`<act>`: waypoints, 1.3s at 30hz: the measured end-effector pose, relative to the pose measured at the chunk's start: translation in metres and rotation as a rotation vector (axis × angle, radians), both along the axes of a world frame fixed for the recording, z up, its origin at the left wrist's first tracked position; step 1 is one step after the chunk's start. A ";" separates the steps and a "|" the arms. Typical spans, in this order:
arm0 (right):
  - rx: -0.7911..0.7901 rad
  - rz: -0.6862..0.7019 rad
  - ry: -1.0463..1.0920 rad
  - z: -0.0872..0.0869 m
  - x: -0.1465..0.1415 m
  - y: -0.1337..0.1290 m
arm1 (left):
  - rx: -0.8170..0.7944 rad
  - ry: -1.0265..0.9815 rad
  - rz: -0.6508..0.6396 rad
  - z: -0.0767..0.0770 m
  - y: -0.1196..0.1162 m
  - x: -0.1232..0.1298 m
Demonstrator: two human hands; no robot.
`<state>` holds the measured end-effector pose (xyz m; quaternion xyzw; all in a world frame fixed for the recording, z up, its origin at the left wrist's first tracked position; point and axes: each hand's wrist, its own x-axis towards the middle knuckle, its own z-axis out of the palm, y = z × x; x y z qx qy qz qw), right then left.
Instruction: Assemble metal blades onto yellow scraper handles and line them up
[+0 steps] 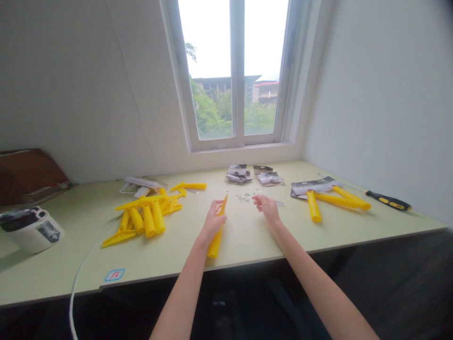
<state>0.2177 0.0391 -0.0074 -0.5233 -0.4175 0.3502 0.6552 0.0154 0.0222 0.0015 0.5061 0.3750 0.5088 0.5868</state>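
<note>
Two bare hands hover over the table (247,241): the left hand (214,222) closes around one tilted, long yellow plastic piece (214,245); the right hand (266,208), loosely half open, holds nothing visible, just beside scattered tiny screws (244,198).
</note>
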 end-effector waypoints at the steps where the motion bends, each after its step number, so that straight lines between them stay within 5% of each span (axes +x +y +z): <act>1: 0.000 -0.114 -0.030 -0.003 0.004 0.004 | -0.024 -0.008 0.005 0.000 0.002 -0.001; 4: -0.032 -0.268 -0.158 -0.012 0.014 0.014 | -0.074 -0.152 0.036 -0.001 0.010 0.001; 9: -0.121 -0.202 -0.495 -0.019 0.013 0.024 | -0.173 -0.358 0.022 -0.007 0.019 0.007; 21: -0.208 -0.236 -0.999 -0.024 0.035 0.036 | -0.167 -0.233 -0.145 -0.015 0.019 0.003; 39: -0.221 -0.309 -1.100 -0.020 0.025 0.039 | -0.161 -0.152 -0.173 -0.015 0.019 0.003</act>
